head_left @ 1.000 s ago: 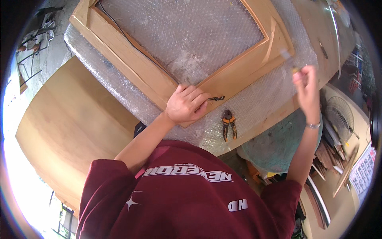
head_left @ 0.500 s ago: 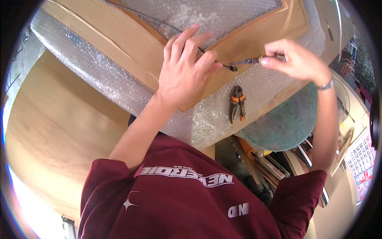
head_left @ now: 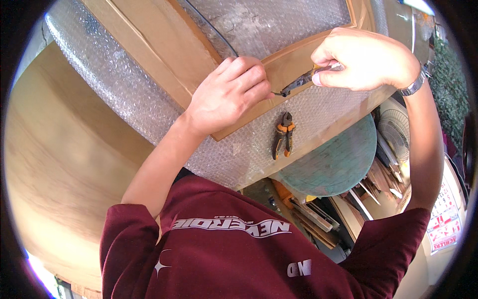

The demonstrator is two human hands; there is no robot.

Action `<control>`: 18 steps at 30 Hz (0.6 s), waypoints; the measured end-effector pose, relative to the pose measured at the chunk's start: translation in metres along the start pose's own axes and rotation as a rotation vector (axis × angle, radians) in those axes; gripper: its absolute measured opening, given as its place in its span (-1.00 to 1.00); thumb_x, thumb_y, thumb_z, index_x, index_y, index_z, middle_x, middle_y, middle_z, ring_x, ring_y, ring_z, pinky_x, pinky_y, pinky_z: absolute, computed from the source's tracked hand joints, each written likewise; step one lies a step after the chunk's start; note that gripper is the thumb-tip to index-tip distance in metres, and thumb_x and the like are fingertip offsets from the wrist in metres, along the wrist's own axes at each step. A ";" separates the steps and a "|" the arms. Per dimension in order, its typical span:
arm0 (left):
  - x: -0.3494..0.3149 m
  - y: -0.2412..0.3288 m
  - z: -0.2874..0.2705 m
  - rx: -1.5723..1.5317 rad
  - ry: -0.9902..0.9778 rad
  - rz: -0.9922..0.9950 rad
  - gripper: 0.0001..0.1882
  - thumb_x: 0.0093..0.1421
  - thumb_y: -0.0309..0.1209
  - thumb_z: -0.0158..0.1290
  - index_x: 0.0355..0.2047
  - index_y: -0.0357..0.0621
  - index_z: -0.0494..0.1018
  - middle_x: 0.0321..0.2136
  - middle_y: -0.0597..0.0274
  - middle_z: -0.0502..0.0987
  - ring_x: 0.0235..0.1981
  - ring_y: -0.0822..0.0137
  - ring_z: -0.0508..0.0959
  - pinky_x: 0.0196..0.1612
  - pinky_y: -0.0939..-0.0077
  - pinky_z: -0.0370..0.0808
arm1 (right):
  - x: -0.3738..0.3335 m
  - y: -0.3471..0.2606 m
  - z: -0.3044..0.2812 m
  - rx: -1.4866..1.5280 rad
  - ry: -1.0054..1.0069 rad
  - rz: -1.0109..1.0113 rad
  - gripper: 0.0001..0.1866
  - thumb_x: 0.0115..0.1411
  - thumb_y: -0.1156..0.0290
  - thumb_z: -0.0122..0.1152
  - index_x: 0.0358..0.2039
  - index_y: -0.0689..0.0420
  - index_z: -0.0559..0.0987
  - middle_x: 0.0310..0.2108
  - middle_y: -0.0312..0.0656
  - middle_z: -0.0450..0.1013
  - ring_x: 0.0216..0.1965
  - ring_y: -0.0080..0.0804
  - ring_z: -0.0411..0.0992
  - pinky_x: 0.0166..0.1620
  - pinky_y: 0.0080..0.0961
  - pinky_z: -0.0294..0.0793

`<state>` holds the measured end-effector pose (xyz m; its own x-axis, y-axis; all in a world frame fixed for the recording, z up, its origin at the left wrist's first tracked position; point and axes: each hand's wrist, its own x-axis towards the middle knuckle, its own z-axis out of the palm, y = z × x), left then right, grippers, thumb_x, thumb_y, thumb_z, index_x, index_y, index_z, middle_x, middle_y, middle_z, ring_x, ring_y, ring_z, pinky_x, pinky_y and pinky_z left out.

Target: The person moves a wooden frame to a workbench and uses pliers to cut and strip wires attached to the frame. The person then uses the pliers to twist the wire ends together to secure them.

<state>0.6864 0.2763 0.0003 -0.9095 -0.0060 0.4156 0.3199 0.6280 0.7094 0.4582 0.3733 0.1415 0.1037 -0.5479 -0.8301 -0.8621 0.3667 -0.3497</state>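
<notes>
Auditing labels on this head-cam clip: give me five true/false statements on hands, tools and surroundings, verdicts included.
1. The left hand grips the black cable. True.
2. The right hand is empty. False; it holds a bladed tool, its tip by the cable's end.
3. The pliers lie on the bubble wrap. True.
4. The silver wristband is on the left wrist. False; it is on the right.
5. The fan is on the picture's right side. True.
</notes>
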 end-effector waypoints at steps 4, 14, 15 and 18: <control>-0.004 -0.002 0.001 -0.002 0.032 0.030 -0.75 -0.02 -0.31 0.37 -0.36 -0.03 0.57 -0.28 0.37 0.53 -0.08 0.29 0.53 -0.14 0.38 0.47 | 0.002 -0.003 -0.003 -0.021 -0.047 0.002 -0.60 0.23 0.14 0.25 -0.50 0.27 0.53 -0.59 0.03 0.38 -0.48 -0.04 0.41 -0.31 -0.19 0.43; -0.006 -0.003 0.001 -0.012 0.073 0.076 -0.72 -0.04 -0.31 0.38 -0.33 -0.09 0.59 -0.28 0.33 0.55 -0.11 0.28 0.56 -0.19 0.39 0.50 | 0.006 -0.022 -0.005 -0.096 -0.151 0.052 -0.59 0.26 0.15 0.20 -0.52 0.29 0.52 -0.53 0.05 0.43 -0.31 0.00 0.44 -0.19 -0.14 0.44; -0.007 -0.003 0.001 -0.013 0.087 0.080 -0.72 -0.04 -0.31 0.38 -0.33 -0.09 0.59 -0.28 0.32 0.55 -0.11 0.28 0.56 -0.19 0.39 0.50 | 0.005 -0.022 -0.003 -0.100 -0.102 0.032 -0.61 0.24 0.15 0.21 -0.50 0.27 0.56 -0.52 0.05 0.46 -0.34 0.02 0.47 -0.21 -0.13 0.47; -0.005 -0.003 0.002 -0.011 0.100 0.081 -0.72 -0.05 -0.32 0.39 -0.34 -0.10 0.59 -0.29 0.32 0.54 -0.13 0.26 0.56 -0.20 0.38 0.51 | -0.001 -0.019 0.013 -0.095 0.073 -0.015 -0.64 0.20 0.14 0.23 -0.47 0.21 0.63 -0.50 0.05 0.51 -0.38 0.04 0.53 -0.25 -0.11 0.52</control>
<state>0.6895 0.2764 -0.0052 -0.8499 -0.0334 0.5259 0.3947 0.6208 0.6774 0.4810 0.3761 0.1435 0.0831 -0.6076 -0.7899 -0.9040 0.2875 -0.3163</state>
